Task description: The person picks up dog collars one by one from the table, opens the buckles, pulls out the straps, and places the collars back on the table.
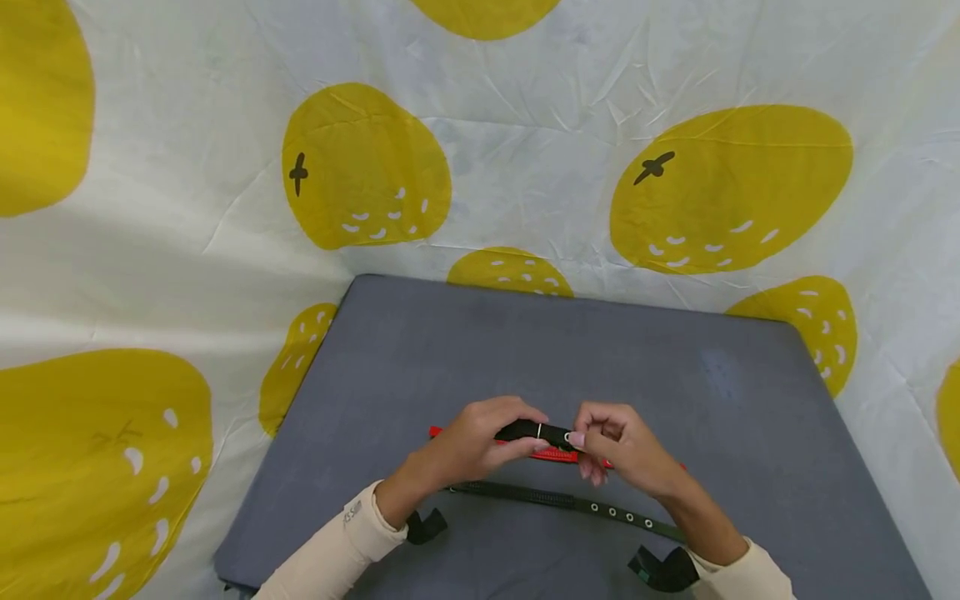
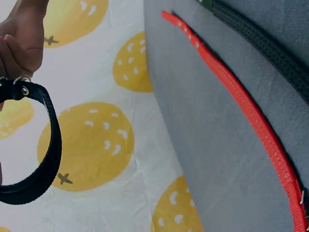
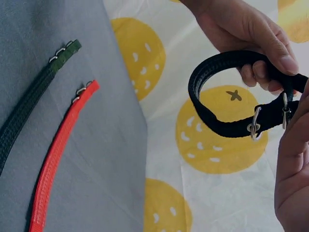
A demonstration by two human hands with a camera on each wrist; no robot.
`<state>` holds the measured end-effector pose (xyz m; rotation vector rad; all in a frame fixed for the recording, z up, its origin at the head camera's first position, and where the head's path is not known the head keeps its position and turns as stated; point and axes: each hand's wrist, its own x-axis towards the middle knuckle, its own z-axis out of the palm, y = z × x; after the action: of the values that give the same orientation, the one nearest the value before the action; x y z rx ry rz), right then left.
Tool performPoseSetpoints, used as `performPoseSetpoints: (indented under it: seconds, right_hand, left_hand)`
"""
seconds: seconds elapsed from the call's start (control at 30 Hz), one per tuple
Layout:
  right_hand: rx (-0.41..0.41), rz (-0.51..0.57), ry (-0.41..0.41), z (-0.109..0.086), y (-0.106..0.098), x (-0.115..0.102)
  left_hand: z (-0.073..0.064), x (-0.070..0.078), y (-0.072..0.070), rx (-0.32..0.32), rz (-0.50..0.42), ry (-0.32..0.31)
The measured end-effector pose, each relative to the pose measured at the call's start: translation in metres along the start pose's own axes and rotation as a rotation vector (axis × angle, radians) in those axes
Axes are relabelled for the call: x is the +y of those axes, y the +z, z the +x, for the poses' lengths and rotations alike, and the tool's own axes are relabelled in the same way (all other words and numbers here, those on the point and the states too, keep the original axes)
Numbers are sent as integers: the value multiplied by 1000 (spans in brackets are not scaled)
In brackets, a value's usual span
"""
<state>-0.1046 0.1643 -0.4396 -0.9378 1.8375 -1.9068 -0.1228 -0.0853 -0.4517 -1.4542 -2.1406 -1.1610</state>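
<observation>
Both hands hold a black collar (image 1: 517, 430) bent into a loop above the table. My left hand (image 1: 480, 429) grips it between thumb and fingers on the left. On the right, my right hand (image 1: 626, 442) pinches the end near a metal eyelet. A metal buckle and a D-ring (image 3: 255, 123) show on the collar in the right wrist view, where part of the right hand (image 3: 294, 174) is cut off by the edge. Below the hands a red collar (image 2: 241, 101) lies on the table, partly hidden in the head view. Nearer me lies a dark green collar (image 1: 525, 494) with several eyelets.
The grey padded table (image 1: 420, 342) stands against a white cloth (image 1: 525, 183) printed with yellow fruit. Black straps (image 1: 427, 527) hang at both wrists, close to the sleeves (image 1: 352, 533).
</observation>
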Motion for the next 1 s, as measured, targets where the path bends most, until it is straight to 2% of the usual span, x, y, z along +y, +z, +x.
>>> performPoseSetpoints:
  seconds: [0.07,0.13,0.27,0.37,0.6,0.73,0.87,1.0]
  right_hand:
    - [11,-35,10,1,0,-2]
    - [40,-105,58,1,0,-6]
    - [97,-289,236,3,4,-14]
    - [95,-359,308,6,7,-17]
    - [90,-299,303,6,8,-16]
    - [104,-264,292,4,5,-16]
    - [117,-249,249,3,4,-16]
    - [102,-245,196,4,6,-16]
  left_hand:
    - [0,0,-1,-1,2,4]
    - [0,-1,-2,-7,30,7]
    - [-1,0,-2,-31,101,4]
    - [-1,2,-1,-47,116,-17]
    - [-1,4,3,-66,103,-17]
    - [-1,3,2,-44,67,-22]
    - [0,2,-2,-16,55,-19]
    - [1,3,-5,-23,61,-22]
